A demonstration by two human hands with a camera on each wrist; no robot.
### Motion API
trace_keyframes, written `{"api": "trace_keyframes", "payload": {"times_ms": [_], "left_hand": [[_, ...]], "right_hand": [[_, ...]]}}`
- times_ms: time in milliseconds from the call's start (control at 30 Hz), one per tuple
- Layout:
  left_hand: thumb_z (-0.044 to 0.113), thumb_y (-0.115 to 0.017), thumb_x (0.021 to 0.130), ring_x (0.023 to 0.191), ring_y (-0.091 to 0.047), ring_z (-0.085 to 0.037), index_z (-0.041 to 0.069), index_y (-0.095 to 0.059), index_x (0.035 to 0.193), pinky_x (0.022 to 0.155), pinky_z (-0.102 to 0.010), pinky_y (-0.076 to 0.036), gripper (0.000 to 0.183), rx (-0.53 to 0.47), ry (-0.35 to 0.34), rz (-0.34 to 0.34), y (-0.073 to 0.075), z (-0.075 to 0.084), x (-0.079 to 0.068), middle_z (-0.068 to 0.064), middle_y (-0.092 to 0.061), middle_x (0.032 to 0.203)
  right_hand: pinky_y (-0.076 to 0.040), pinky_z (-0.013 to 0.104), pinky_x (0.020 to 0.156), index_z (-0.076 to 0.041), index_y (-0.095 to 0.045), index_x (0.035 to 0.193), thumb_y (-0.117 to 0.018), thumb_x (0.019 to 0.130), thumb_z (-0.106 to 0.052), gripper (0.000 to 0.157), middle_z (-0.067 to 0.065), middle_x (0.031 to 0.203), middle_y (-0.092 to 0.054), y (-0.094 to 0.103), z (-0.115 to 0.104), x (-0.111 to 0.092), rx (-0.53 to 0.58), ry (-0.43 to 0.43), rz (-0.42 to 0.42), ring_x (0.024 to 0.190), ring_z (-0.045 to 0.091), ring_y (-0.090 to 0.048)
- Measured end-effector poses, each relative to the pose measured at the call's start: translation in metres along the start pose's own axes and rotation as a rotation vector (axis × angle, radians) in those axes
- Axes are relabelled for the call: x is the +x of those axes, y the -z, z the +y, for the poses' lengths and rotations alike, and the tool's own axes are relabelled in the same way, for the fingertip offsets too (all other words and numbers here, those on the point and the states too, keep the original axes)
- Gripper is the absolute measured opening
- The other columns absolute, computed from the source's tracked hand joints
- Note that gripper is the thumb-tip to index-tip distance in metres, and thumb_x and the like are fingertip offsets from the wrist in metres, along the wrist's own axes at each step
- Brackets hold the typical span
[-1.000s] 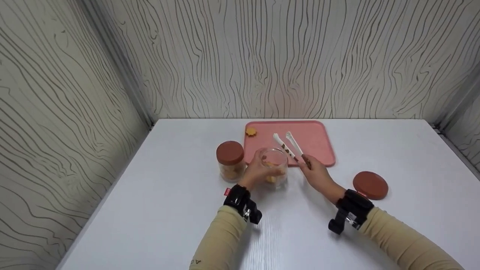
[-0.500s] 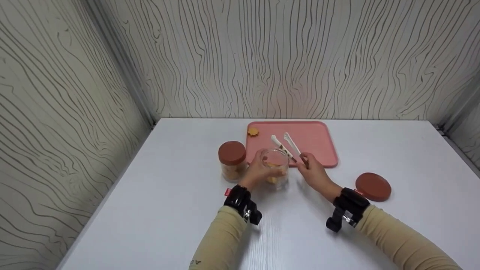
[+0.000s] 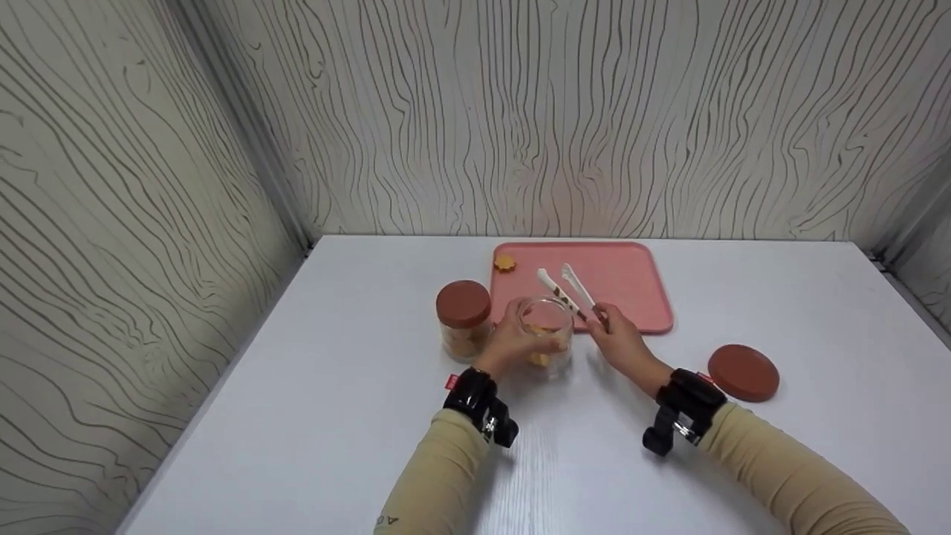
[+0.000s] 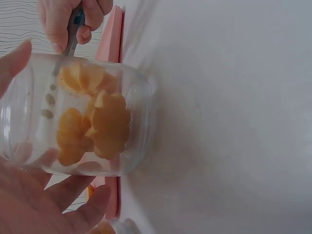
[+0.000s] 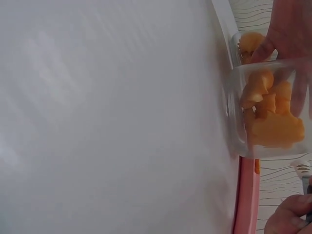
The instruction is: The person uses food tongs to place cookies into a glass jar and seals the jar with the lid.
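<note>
My left hand (image 3: 513, 345) grips a clear glass jar (image 3: 563, 351) without a lid, fingers and thumb around its side. Several yellow-orange scalloped cookies (image 4: 111, 126) lie in the jar's lower part. My right hand (image 3: 622, 345) holds a pair of tongs (image 3: 579, 285), white with dark spots. Their spread white tips point away from me over the pink tray (image 3: 609, 275), behind the jar. A single flower-shaped cookie (image 3: 504, 263) lies at the tray's far left corner. In the left wrist view, the spotted tongs arm shows through the glass.
Just left of my left hand stands a second jar (image 3: 462, 343) of cookies, closed by a brown lid (image 3: 463, 303). A loose brown lid (image 3: 744, 372) lies on the white table (image 3: 334, 416) right of my right wrist. A wood-patterned wall (image 3: 565, 119) rises behind the table.
My right hand and the tongs have shifted slightly left, closer to the jar. My left hand keeps its grip on the jar. The whole head view has shifted a little.
</note>
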State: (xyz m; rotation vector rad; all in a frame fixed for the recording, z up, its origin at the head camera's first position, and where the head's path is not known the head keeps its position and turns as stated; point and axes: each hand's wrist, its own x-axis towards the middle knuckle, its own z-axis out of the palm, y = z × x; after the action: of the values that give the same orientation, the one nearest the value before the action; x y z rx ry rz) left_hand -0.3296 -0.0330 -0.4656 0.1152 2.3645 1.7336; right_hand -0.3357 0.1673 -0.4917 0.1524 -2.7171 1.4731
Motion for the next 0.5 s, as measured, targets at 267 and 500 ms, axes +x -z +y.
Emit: {"api": "trace_keyframes", "payload": {"times_ms": [267,500], "left_hand": [[0.032,-0.086,0.071,0.133,-0.04,-0.027,0.017,-0.03,0.149,0.11,-0.051,-0.031,0.097,0.008,-0.026,-0.017,0.0,-0.001,-0.001,-0.012,-0.042,0.146],[0.031,-0.088,0.069,0.133,-0.039,-0.026,0.018,-0.036,0.145,0.11,-0.052,-0.03,0.093,-0.017,-0.029,-0.023,0.001,0.0,-0.002,-0.012,-0.042,0.146]], "right_hand": [[-0.048,0.035,0.077,0.014,-0.042,0.132,-0.048,0.101,-0.011,0.04,0.027,0.114,-0.057,-0.003,0.0,0.004,-0.03,0.008,-0.007,0.099,0.032,-0.054],[-0.047,0.041,0.087,0.014,-0.042,0.134,-0.045,0.103,-0.014,0.042,0.029,0.121,-0.056,-0.005,-0.002,0.01,-0.044,0.006,-0.029,0.107,0.033,-0.053]]}}
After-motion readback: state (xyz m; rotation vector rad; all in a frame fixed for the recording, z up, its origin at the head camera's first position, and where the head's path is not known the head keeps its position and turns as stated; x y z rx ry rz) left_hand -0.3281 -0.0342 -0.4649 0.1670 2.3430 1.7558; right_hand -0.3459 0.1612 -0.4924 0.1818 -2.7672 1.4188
